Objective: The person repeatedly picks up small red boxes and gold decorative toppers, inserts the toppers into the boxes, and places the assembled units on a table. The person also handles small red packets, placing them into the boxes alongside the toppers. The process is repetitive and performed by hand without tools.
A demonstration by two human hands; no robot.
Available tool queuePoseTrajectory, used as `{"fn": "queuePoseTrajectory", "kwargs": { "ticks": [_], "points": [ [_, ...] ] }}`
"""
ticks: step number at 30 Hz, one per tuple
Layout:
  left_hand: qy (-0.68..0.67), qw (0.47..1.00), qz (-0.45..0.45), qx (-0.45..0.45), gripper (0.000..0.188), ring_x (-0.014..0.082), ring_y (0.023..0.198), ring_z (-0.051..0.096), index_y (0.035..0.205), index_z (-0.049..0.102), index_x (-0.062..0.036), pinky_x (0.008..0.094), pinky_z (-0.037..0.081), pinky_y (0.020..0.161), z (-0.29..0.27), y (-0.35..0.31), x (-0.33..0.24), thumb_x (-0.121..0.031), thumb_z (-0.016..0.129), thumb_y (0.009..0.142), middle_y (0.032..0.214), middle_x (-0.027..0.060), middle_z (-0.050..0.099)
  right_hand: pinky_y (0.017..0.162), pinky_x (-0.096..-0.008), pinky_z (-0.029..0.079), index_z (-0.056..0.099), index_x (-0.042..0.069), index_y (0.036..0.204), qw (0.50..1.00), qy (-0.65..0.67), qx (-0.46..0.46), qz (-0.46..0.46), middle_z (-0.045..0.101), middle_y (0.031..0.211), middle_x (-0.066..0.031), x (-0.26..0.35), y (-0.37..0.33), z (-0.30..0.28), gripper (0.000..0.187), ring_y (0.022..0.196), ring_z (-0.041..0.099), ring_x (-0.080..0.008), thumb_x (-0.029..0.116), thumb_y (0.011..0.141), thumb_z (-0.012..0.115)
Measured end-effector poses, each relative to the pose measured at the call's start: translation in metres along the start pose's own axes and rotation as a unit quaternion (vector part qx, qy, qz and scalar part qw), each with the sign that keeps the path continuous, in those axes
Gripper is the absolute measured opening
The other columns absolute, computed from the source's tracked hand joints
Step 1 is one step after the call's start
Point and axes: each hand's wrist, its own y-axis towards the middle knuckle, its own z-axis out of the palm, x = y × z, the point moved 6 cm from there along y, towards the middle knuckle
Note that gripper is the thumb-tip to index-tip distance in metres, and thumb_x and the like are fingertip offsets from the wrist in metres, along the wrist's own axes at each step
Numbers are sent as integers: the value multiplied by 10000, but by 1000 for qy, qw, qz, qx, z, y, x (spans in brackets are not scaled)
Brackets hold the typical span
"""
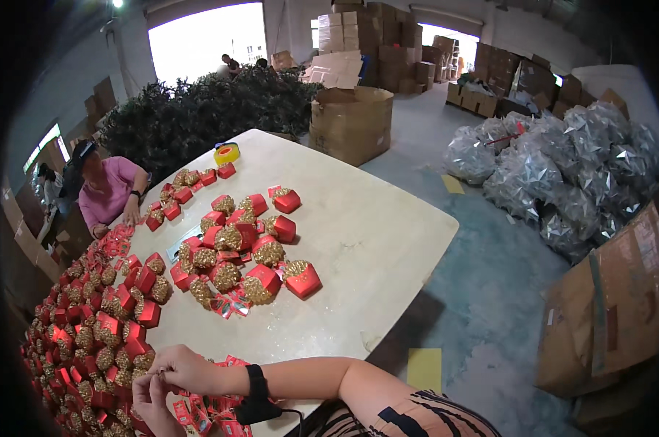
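Apparently | right hand (pixel 187 370): grip pinched, contents unclear | left hand (pixel 155 412): touching it, grip unclear

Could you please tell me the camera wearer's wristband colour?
The wristband is black, in the head view.

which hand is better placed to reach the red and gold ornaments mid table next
Probably the right hand: it lies nearer the middle group of red-and-gold ornaments, while the left hand sits lower in the view, farther from them.
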Motion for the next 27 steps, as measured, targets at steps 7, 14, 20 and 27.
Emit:
{"fn": "queuePoseTrajectory", "kwargs": {
  "ticks": [7,14,20,27],
  "points": [
    [139,989,54,-20,95,68,728,481,907,533,-8,206,391,633,3,-3,-15,-76,584,865,817,16,539,635,-401,450,611,-37,765,944,-297,-33,-141,574,722,-204,-14,2,2,108,689,563,-374,39,718,550],
    [193,977,77,58,339,270,859,558,1148,483,-67,348,481,738,-20,-2,3,-142,624,849,1036,161,545,537,-346,462,592,-50,754,984,-164,61,0,584,642,-151,-31,-4,17,138,581,594,-277,72,789,540],
    [96,995,-5,-2,168,76,677,527,979,561,8,206,437,554,-34,-5,-3,-134,547,890,801,42,567,406,-256,422,626,-53,761,991,30,88,96,564,545,-52,-6,-7,18,214,426,521,-90,130,841,549],
    [28,997,29,66,139,80,755,575,956,611,18,201,448,647,-12,2,-18,-72,589,852,819,41,619,381,-165,314,635,6,1027,946,121,82,289,663,812,-51,-14,-12,1,228,436,430,-21,169,881,570]
  ]
}}
